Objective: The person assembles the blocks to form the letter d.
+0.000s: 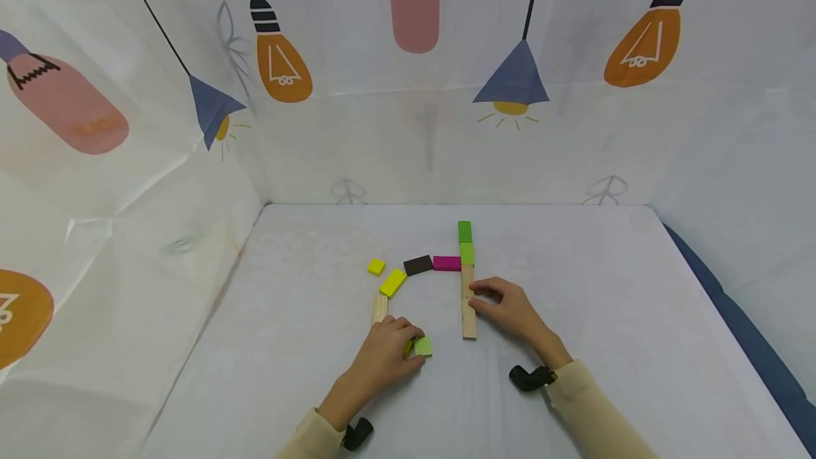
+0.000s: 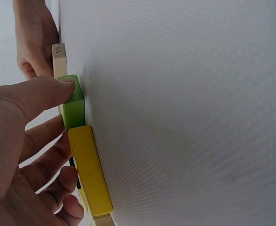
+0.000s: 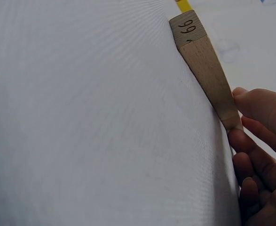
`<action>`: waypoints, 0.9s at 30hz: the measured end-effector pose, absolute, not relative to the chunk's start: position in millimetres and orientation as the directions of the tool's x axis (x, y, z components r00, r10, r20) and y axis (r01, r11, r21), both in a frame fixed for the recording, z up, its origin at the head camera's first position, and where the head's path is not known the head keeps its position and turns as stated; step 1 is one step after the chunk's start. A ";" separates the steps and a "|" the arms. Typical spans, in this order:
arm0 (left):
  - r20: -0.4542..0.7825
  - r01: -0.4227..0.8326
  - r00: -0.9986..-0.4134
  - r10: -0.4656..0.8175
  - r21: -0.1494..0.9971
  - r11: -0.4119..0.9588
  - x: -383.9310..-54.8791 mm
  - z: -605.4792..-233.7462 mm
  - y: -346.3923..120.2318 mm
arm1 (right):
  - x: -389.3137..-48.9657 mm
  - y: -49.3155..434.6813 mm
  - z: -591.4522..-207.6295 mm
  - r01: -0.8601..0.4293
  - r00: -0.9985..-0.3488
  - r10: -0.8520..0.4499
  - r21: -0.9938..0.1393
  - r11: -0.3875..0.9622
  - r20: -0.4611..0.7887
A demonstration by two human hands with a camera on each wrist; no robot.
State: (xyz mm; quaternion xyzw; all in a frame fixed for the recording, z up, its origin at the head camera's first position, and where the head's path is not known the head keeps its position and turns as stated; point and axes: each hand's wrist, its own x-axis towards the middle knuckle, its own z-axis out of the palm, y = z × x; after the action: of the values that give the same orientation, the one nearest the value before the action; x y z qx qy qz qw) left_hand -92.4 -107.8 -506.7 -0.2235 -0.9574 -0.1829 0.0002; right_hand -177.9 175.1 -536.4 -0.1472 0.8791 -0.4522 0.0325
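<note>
My left hand (image 1: 389,353) pinches a light green block (image 1: 423,346) between thumb and fingers, low on the white table. In the left wrist view the thumb lies over the green block (image 2: 74,113), and a yellow block (image 2: 90,172) stands end to end with it. My right hand (image 1: 510,310) has its thumb and index fingertips against the right side of two plain wooden blocks (image 1: 469,324) laid in a line. The right wrist view shows the near wooden block (image 3: 206,70), marked 66 on its end, with the thumb at its edge.
Beyond the wooden line lie two green blocks (image 1: 466,243). A magenta block (image 1: 447,263), a black block (image 1: 418,265), a yellow block (image 1: 392,282) and a wooden block (image 1: 380,308) curve leftward from it. A small yellow block (image 1: 376,266) lies apart. Patterned white sheeting (image 1: 357,140) surrounds the table.
</note>
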 end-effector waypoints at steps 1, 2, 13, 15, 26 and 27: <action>0.084 0.429 -0.900 0.429 0.351 0.832 -92.1 -506.5 -108.0 | -177.9 175.2 -536.3 -0.230 -0.955 -0.288 -0.805 0.546 0.077; 0.087 0.430 -0.899 0.429 0.353 0.831 -91.8 -506.2 -108.1 | -177.9 175.0 -536.4 -0.233 -0.954 -0.289 -0.806 0.544 0.081; 0.065 0.432 -0.897 0.438 0.345 0.833 -89.5 -502.7 -117.3 | -177.3 173.8 -537.3 -0.260 -0.948 -0.297 -0.810 0.526 0.112; 0.061 0.432 -0.896 0.440 0.350 0.831 -89.0 -501.9 -121.2 | -177.0 173.8 -536.8 -0.261 -0.948 -0.297 -0.812 0.522 0.114; 0.043 0.418 -0.893 0.448 0.448 0.790 -90.4 -503.2 -130.7 | -177.0 174.1 -537.8 -0.249 -0.952 -0.289 -0.809 0.532 0.102; 0.041 0.413 -0.894 0.447 0.460 0.786 -90.6 -503.1 -130.5 | -177.1 174.1 -537.9 -0.248 -0.952 -0.289 -0.810 0.532 0.102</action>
State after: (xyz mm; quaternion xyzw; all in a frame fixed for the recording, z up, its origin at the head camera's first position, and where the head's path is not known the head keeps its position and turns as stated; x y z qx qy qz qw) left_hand -90.6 -130.5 -503.1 -0.2277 -0.9443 -0.2351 -0.0353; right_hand -177.1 174.1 -537.9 -0.1535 0.8749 -0.4588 0.0221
